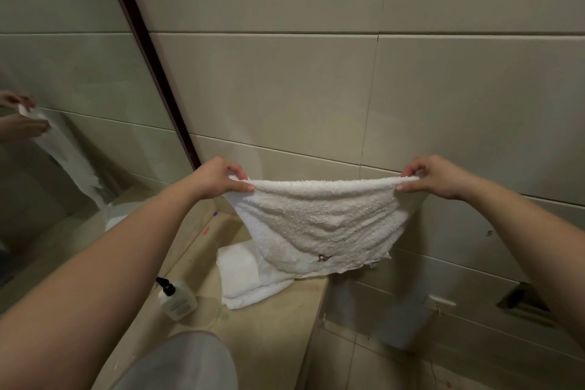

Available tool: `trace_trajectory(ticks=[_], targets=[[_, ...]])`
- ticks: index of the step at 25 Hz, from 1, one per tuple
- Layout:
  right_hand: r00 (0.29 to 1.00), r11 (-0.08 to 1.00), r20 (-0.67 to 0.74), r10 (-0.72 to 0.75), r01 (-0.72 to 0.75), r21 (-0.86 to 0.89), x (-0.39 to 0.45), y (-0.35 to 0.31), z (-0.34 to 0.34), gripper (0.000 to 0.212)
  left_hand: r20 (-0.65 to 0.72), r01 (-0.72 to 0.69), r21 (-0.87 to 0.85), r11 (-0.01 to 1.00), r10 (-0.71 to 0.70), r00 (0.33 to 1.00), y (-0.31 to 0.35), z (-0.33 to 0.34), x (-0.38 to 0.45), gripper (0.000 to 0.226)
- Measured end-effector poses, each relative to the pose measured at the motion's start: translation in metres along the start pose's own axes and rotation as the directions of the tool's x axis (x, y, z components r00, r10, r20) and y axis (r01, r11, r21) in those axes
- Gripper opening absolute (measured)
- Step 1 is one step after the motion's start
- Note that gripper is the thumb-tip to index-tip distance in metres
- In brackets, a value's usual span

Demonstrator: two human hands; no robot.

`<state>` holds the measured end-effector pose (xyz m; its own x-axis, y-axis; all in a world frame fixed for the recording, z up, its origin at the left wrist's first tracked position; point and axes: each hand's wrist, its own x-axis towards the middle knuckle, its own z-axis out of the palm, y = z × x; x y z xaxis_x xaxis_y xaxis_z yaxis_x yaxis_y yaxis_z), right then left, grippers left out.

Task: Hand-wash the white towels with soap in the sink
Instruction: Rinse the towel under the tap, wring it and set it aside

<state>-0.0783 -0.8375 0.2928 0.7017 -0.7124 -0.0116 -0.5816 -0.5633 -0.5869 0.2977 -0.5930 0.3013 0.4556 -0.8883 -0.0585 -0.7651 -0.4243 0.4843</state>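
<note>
Above the folded towels (250, 275) on the desk (269, 336), left hand (218, 179) and right hand (435, 176) pinch a white towel's (319, 225) top corners; its small brown embroidered mark (324, 258) is unreadable.

Beige countertop (272, 336) with folded towels (247, 282), soap bottle (177, 298)

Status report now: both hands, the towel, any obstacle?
Left hand and right hand pinch towel corners, spread in air. Folded towels on counter. No obstacle seen.

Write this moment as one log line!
left hand: pinches white terry towel | right hand: pinches it | folded white towels: on counter
</note>
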Motion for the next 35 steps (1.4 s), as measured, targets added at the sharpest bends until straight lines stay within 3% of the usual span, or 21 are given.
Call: trace_trajectory(ticks=[6,9,13,17,21,26,31,35], targets=[[0.999,0.999,-0.037,-0.008,0.006,-0.053,0.004,-0.002,-0.008,0.017,-0.035,0.033,0.048,0.998,-0.031,0.999,0.005,-0.009,0.007,0.032],[0.992,0.995,-0.115,-0.048,0.036,-0.098,0.007,-0.008,-0.01,0.024,-0.031,0.069,0.204,0.977,-0.064,0.997,0.017,-0.008,0.008,0.039],[0.984,0.964,-0.164,-0.066,0.02,-0.265,0.006,-0.005,-0.018,0.03,-0.071,-0.067,0.136,0.988,0.077,0.994,0.016,-0.005,0.005,0.043],[0.984,0.996,-0.165,-0.065,0.054,-0.072,-0.004,-0.006,-0.022,0.034,0.002,-0.139,0.007,0.99,0.139,0.99,0.014,-0.006,-0.002,0.038],[0.973,0.996,-0.211,-0.091,0.09,-0.016,-0.008,-0.011,-0.025,0.029,-0.119,-0.153,0.202,0.967,0.18,0.977,0.015,-0.005,-0.001,0.042],[0.966,0.996,-0.242,-0.087,0.092,0.008,-0.004,-0.013,-0.029,0.032,-0.152,-0.146,-0.11,0.983,0.129,0.98,0.016,-0.005,-0.003,0.035],[0.969,0.99,-0.209,0.129,-0.112,0.09,0.006,-0.022,-0.019,0.04,-0.219,0.008,-0.289,0.957,-0.074,0.973,0.025,0.017,0.0,0.03],[0.936,0.906,-0.108,0.336,-0.289,0.311,0.006,-0.045,0.003,0.029,-0.138,0.19,-0.546,0.816,-0.312,0.94,0.049,0.048,-0.004,0.034]])
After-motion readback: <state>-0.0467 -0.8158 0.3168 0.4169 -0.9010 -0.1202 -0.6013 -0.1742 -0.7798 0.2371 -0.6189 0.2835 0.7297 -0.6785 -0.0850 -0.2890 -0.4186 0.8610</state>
